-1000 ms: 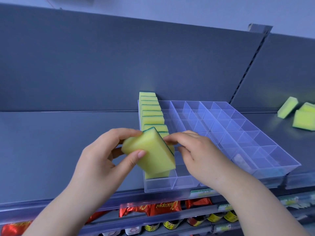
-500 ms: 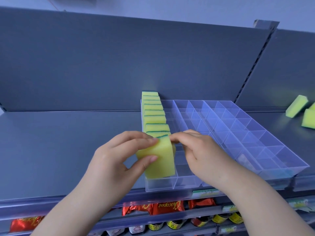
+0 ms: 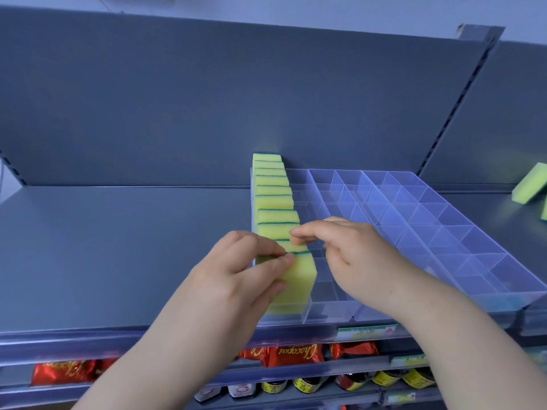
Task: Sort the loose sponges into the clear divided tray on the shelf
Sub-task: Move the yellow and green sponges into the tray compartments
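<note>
Left hand seats front sponge in tray, right hand at the sponge behind.
Left hand (image 3: 236, 279) grips the front sponge (image 3: 299, 279), fingers (image 3: 275, 257) curled over its top edge, thumb on its front face; the sponge stands upright in the nearest compartment of the leftmost column of the clear tray (image 3: 461, 247) on the shelf (image 3: 118, 247). Row of sponges (image 3: 272, 199) fills that column behind it, all upright, green strips up. Right hand (image 3: 355, 261) has thumb and forefinger tips together at the top edge of the next sponge back; cannot tell if they pinch it. Loose sponge (image 3: 529, 187) lies on the shelf far right, well apart from the tray. Red packets (image 3: 296, 353) and jars (image 3: 305, 384) sit on the lower shelves.
</note>
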`<action>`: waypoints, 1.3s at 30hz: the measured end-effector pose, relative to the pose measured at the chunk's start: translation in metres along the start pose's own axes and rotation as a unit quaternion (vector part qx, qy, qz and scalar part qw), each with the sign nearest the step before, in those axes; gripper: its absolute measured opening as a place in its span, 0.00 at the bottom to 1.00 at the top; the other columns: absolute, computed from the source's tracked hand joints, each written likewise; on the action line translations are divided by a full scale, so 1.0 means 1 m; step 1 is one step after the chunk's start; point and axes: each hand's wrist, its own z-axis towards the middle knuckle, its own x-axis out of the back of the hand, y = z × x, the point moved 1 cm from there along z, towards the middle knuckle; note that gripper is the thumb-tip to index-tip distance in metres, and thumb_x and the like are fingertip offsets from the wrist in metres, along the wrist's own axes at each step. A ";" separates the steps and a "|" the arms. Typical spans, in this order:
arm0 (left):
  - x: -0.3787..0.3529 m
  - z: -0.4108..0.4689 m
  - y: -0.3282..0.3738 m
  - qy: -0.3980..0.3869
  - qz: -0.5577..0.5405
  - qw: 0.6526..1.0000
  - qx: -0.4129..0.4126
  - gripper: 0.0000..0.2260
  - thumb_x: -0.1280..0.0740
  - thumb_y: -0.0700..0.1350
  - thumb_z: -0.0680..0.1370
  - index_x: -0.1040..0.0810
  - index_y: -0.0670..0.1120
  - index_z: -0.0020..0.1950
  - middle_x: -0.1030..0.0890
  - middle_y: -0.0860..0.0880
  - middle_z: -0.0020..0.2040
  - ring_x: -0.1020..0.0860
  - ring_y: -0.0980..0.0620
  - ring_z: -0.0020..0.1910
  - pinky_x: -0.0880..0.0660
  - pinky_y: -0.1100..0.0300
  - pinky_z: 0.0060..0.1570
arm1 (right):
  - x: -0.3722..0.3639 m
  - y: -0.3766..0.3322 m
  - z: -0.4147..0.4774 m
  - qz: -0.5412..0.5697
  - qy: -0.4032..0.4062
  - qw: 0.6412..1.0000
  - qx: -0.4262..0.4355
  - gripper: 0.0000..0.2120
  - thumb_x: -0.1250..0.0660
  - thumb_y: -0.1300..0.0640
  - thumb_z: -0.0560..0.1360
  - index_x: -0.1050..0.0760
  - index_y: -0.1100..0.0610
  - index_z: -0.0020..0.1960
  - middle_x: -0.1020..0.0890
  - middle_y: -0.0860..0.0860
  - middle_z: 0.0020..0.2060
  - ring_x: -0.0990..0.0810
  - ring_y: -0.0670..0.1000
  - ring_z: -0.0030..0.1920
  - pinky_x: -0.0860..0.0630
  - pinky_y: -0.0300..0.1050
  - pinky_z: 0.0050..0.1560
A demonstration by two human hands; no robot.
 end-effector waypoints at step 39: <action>-0.088 0.036 0.154 -0.098 -0.033 0.990 -0.092 0.15 0.39 0.50 0.76 0.21 0.47 0.58 0.20 0.49 0.51 0.21 0.47 0.51 0.23 0.54 0.50 | 0.047 0.063 -0.190 -0.171 0.219 0.953 -0.119 0.19 0.45 0.47 0.74 0.22 0.53 0.56 0.20 0.46 0.56 0.30 0.42 0.57 0.38 0.32 0.59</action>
